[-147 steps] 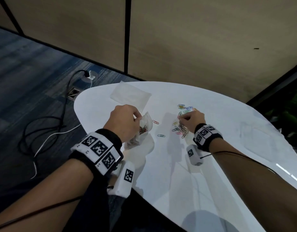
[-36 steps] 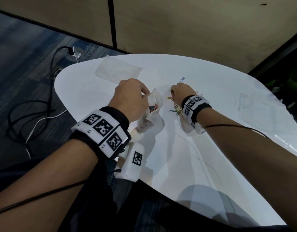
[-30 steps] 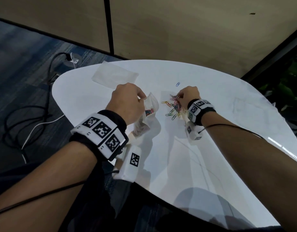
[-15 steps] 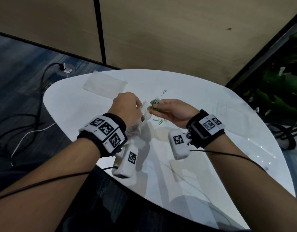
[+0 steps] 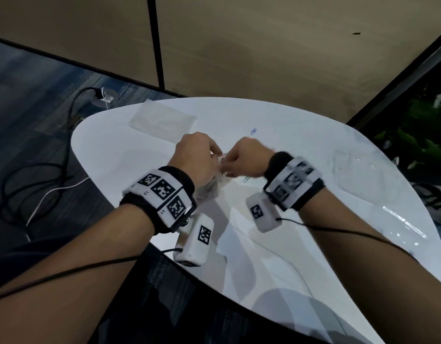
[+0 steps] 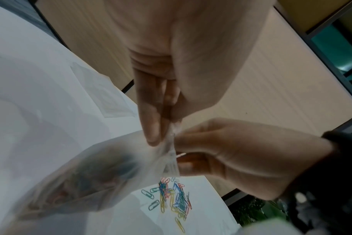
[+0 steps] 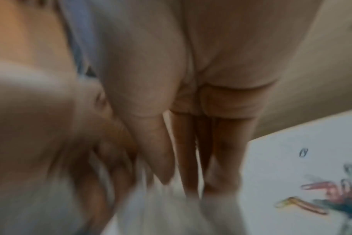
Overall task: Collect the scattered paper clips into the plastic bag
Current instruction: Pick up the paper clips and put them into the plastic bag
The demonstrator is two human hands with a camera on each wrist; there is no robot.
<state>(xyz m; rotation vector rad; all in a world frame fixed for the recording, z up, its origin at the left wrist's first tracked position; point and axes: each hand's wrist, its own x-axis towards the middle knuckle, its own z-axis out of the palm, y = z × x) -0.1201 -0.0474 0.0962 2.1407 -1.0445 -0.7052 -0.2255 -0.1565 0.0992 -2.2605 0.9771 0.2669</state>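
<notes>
Nearest, two forearms carry marker-patterned wristbands. Above the white table (image 5: pixel 314 244), the left hand (image 5: pixel 197 161) pinches the mouth of one translucent plastic bag (image 6: pixel 94 171), which hangs down and to the person's left with coloured clips showing blurred inside. The right hand (image 5: pixel 246 158) meets that mouth with fingers (image 6: pixel 193 139) curled; whether it grips clips or the rim cannot be told. Below lies one loose heap of paper clips (image 6: pixel 173 195), too tangled to count. Farther off, a single blue clip (image 5: pixel 253 131) lies tilted, and a flat spare bag (image 5: pixel 162 119) lies beyond the left hand.
</notes>
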